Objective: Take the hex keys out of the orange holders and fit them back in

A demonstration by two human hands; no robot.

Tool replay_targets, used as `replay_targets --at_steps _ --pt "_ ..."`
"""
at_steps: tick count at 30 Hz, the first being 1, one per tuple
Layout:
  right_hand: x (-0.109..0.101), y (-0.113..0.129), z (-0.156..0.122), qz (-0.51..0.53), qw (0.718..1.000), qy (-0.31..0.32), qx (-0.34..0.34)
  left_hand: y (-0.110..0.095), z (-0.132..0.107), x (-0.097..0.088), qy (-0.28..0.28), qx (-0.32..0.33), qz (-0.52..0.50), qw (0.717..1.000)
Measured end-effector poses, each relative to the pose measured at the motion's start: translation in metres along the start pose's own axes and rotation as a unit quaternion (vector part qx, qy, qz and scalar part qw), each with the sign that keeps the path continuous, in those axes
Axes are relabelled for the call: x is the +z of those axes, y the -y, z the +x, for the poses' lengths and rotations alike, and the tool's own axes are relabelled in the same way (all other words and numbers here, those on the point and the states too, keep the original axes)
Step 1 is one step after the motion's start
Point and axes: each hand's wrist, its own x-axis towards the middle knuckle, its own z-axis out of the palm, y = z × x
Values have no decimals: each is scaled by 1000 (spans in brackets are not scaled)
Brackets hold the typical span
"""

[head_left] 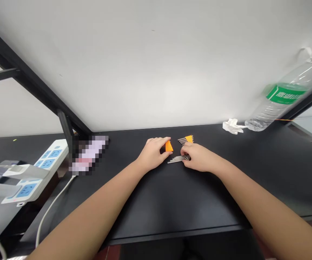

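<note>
Between the thumb and fingers of my left hand (153, 153) is a small orange hex key holder (168, 146), standing on the black desk. My right hand (198, 156) is closed around the bent ends of several loose hex keys (178, 159). Their long shafts point left, toward the holder, without touching it. Just behind my right hand lies a second orange holder (189, 138) with several hex keys (182, 140) in it. My right fingers partly cover its near side.
A clear plastic bottle (282, 94) with a green label leans at the back right, beside a crumpled white tissue (233, 126). At left are a pixelated phone-like item (91, 155), a white cable (51, 206) and a power strip (51, 159). A white wall (156, 72) backs the black desk (177, 206).
</note>
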Motion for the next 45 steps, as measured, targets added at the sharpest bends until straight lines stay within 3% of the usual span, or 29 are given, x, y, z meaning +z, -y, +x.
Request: replay_targets --at_steps 7,13,17,25,30,32,34,38,45 --pt "3 7 -3 2 999 -33 12 -1 -3 1 5 18 -10 1000" --pt "4 14 3 139 983 -120 -4 -14 -6 -3 33 58 -46 997" --pt "10 16 6 154 976 -154 -23 -22 -7 -8 42 72 -48 995" --pt "16 19 9 234 958 -164 25 -23 -7 -8 53 67 -49 995" --pt "10 9 11 198 957 -188 94 -13 -6 -5 46 36 5 998" --pt "4 0 11 160 964 -174 120 -7 -5 -4 44 24 30 998" --pt "-3 -7 10 108 978 -120 129 -2 -4 -3 40 16 45 998" --pt "-10 -10 4 12 995 -17 95 0 -4 -3 30 14 55 998" --pt "-5 5 -7 -13 999 30 21 -5 -5 -1 35 19 28 999"
